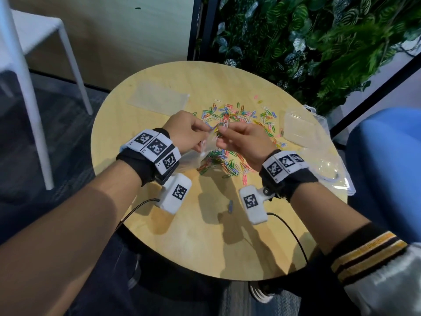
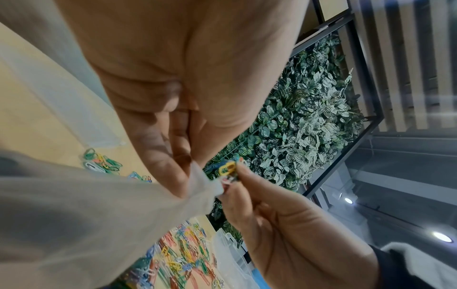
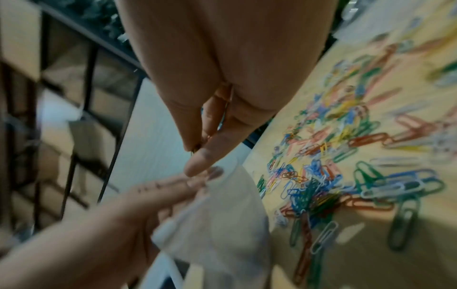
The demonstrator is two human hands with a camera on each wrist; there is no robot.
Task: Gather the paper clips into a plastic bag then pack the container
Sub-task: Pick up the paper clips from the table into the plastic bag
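Observation:
Coloured paper clips [image 1: 237, 115] lie scattered over the round wooden table [image 1: 205, 236], with more under my hands [image 1: 224, 164]. My left hand [image 1: 193, 133] pinches the rim of a clear plastic bag [image 1: 205, 149], which hangs below it [image 2: 99, 224]. My right hand [image 1: 237, 135] pinches a small bunch of clips [image 2: 228, 170] right at the bag's mouth, touching my left fingertips. In the right wrist view the bag [image 3: 222, 224] shows pale and blurred beside the clip pile [image 3: 346, 156]. A clear plastic container [image 1: 300, 128] stands open at the right of the table.
A second flat plastic bag [image 1: 159, 96] lies at the table's far left. Clear lids or trays [image 1: 335, 176] sit at the right edge. A single clip [image 1: 230, 206] lies near me. A white chair [image 1: 34, 65], a plant wall [image 1: 319, 42] and a blue seat [image 1: 387, 167] surround the table.

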